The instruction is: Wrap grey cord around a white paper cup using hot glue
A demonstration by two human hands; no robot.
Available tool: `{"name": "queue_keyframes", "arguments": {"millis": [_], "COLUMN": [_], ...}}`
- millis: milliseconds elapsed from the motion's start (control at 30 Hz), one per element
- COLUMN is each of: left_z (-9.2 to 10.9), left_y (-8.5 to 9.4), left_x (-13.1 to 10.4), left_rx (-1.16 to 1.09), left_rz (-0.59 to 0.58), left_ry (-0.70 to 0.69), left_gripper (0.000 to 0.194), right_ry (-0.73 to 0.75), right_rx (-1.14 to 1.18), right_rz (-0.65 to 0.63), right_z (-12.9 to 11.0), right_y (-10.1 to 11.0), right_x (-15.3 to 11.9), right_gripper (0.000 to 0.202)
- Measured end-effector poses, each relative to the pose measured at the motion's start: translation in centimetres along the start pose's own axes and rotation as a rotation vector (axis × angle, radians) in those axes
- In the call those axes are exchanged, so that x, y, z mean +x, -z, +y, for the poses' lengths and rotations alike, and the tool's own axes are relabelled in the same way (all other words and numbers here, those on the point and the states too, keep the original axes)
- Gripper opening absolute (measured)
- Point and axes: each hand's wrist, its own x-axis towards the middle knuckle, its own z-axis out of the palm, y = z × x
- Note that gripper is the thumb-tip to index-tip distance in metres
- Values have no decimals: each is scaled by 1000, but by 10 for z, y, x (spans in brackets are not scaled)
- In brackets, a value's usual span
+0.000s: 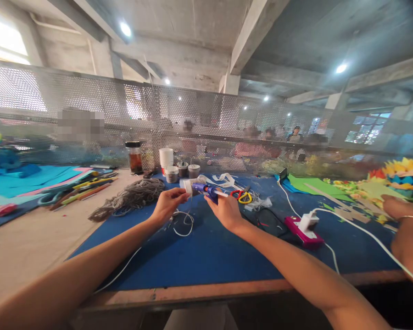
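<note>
Gripping glue gun (206,189), no readable writing.

Both hands (196,204) grip a blue glue gun (206,189) above the blue mat (206,256).

1. Glue gun (206,189): glossy blue plastic
2. Table mat (206,252): matt blue, felt-like
3. Table edge (192,293): worn wood
4. Screen (206,123): perforated metal
5. Twine bundle (131,197): rough grey fibre
</note>
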Motion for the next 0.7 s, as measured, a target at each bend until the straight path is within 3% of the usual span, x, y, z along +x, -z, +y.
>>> {"name": "queue_keyframes", "arguments": {"millis": [700], "left_z": [-3], "left_y": [1], "left_x": [2], "left_rx": [31], "left_rz": [10], "left_ry": [-11], "left_gripper": [30], "right_ry": [15], "right_rx": [-9], "right_rz": [-12], "right_z": [0], "right_y": [2], "right_x": [-1], "right_gripper": [35]}}
